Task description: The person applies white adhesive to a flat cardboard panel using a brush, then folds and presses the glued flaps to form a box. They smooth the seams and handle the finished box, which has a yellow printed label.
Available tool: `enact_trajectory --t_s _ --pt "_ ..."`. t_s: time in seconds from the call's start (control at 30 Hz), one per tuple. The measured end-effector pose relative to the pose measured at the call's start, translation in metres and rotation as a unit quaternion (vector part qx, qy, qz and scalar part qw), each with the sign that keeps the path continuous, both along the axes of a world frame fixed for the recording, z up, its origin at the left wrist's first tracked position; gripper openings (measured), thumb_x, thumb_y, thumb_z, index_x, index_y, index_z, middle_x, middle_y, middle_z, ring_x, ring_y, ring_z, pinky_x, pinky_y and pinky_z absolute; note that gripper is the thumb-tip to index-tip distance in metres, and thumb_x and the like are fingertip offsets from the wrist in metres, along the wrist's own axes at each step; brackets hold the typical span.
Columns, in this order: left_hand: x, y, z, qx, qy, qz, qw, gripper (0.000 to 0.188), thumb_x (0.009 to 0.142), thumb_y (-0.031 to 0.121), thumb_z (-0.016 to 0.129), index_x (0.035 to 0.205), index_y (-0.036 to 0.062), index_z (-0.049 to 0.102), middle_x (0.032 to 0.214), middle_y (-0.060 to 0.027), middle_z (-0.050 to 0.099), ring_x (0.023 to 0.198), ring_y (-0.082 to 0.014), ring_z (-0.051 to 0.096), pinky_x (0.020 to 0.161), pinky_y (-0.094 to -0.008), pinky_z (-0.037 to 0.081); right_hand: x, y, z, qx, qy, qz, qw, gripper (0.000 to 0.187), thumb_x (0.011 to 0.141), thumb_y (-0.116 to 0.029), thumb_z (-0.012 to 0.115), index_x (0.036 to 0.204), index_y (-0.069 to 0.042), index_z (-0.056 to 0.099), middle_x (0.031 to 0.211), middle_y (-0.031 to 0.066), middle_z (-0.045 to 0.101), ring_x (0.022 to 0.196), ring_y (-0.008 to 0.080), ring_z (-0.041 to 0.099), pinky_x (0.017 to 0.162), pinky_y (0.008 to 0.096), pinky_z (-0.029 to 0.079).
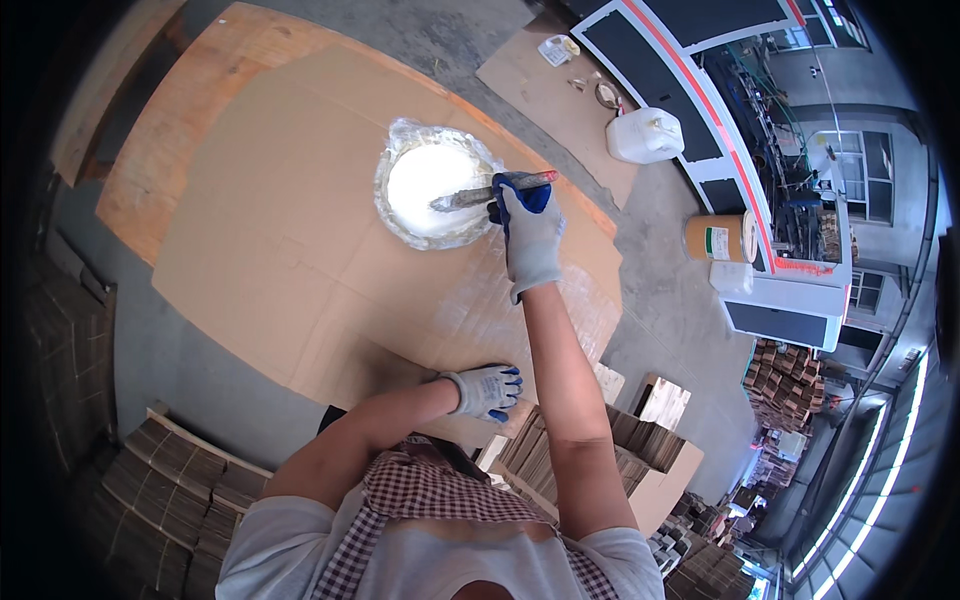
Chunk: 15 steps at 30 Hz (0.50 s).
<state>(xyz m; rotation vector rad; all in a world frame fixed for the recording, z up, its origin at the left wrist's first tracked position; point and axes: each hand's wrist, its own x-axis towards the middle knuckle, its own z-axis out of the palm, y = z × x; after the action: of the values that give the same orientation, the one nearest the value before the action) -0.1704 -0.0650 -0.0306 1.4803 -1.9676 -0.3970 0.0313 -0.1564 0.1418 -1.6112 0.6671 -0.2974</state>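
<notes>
Nearby stand jug [643,137] and drum [720,238]; right hand [533,235] grips probable brush [472,199], left hand [487,390] loose.

Your right glove [533,232] and left glove [486,391] read pale grey with blue areas; your tool [468,199], grey, red-ended; bowl contents [425,182], bright white; cardboard [265,240], tan; your apron [440,492], maroon-and-white check; your shirt [275,540], light grey.

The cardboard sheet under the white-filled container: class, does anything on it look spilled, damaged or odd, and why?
Yes: whitish smears mark the cardboard sheet near the right hand. They stand out against its mostly plain brown surface, possibly spilled from the white contents of the container.
</notes>
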Motion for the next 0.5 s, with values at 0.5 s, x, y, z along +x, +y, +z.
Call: enact_trajectory --t_s 0.5 --pt "0.007 -0.005 0.012 0.04 -0.002 -0.054 0.998 0.036 0.088 0.04 0.064 0.107 0.0097 0.069 0.121 -0.012 0.065 0.119 -0.0295 0.057 0.108 -0.0463 0.041 -0.137 -0.061 -0.029 0.321 -0.065 -0.175 0.929 0.022 0.098 -0.018 0.066 0.115 -0.004 0.063 0.088 0.01 0.069 0.069 0.0198 0.068 0.062 0.0339 0.06"
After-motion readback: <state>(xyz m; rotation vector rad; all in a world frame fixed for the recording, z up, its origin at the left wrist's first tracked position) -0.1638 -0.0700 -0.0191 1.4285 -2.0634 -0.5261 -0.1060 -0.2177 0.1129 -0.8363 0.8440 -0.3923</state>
